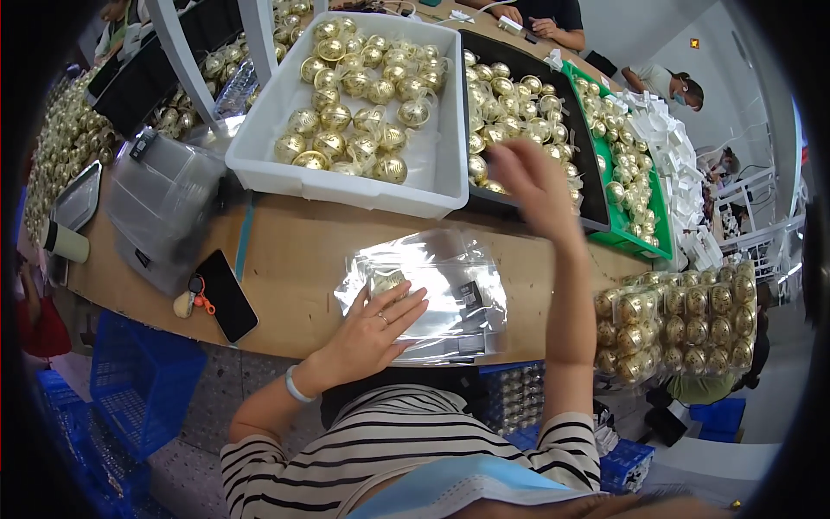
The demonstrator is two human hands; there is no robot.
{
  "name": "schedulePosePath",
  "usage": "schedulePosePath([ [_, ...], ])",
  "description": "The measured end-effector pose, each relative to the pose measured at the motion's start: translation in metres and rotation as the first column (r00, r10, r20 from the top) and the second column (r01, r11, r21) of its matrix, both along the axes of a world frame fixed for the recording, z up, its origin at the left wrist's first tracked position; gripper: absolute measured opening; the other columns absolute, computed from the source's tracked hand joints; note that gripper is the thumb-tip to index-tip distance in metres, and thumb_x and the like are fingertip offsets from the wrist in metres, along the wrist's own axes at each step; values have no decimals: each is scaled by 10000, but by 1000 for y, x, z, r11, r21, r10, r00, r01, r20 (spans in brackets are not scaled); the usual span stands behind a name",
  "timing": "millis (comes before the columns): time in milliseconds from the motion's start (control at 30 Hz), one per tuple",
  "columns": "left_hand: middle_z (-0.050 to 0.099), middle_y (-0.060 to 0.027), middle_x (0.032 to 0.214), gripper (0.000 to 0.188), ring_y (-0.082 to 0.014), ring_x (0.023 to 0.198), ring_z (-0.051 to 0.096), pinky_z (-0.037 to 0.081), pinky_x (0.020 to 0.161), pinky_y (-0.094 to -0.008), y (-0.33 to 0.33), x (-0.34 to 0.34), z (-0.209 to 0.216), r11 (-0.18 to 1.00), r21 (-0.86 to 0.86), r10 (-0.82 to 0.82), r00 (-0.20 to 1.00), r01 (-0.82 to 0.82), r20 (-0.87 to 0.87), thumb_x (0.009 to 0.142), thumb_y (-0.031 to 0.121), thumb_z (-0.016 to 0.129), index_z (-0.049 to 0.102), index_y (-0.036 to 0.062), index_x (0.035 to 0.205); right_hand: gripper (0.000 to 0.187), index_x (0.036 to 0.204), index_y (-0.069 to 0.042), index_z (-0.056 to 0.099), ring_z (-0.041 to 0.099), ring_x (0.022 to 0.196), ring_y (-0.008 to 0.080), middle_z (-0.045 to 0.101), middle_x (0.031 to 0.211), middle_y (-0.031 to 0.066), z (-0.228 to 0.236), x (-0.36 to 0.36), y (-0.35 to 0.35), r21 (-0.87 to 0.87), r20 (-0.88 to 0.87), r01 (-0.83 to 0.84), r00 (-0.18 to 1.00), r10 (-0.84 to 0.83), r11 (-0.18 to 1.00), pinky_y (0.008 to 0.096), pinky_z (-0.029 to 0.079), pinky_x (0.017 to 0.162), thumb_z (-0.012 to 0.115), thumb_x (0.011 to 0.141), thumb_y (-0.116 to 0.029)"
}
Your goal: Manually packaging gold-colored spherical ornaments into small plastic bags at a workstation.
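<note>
On the wooden table in front of me lie clear plastic bags [441, 298] with small black labels. My left hand [373, 336] rests on them with its fingers stretched out. Beside its fingertips a gold ball [391, 284] shows partly, with the rest hidden under the hand. Over the near edge of a black tray [596, 195] of gold balls is my right hand [534, 186]. Motion smears its fingers, so whether they hold anything is unclear. Left of the black tray stands a white bin [346, 192] with gold ribboned balls inside.
A green tray [635, 244] of gold balls adjoins the black one, with white pieces [679, 173] beyond. Packed gold balls [679, 320] stand at the right edge. Leftward lie a phone [226, 296], stacked plastic bags [164, 195] and a cup [66, 241]. People work across the table.
</note>
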State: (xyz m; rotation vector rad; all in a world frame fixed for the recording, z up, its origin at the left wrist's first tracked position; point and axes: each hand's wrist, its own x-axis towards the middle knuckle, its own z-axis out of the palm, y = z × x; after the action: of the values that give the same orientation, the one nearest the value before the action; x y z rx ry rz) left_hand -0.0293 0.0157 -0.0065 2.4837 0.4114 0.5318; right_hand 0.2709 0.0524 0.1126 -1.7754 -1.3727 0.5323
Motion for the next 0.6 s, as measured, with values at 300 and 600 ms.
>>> schedulePosePath([
  [300,487,-46,1538,674,-297,1427,421,378,1081,-533,-1,9,7,999,-8,-44,999,44,12,808,164,781,541,99,1435,860,1345,114,450,633,1092,495,540,1308,377,-99,-1,190,-515,390,-287,761,519,808,480,542,917,759,824,-495],
  [600,528,-93,1500,723,-316,1405,458,389,1064,-506,4,4,0,997,-65,44,993,-37,106,767,117,805,506,57,1423,626,1304,-43,553,598,1080,307,561,1184,180,-46,13,-107,188,468,124,861,-199,974,368,501,914,849,766,-164],
])
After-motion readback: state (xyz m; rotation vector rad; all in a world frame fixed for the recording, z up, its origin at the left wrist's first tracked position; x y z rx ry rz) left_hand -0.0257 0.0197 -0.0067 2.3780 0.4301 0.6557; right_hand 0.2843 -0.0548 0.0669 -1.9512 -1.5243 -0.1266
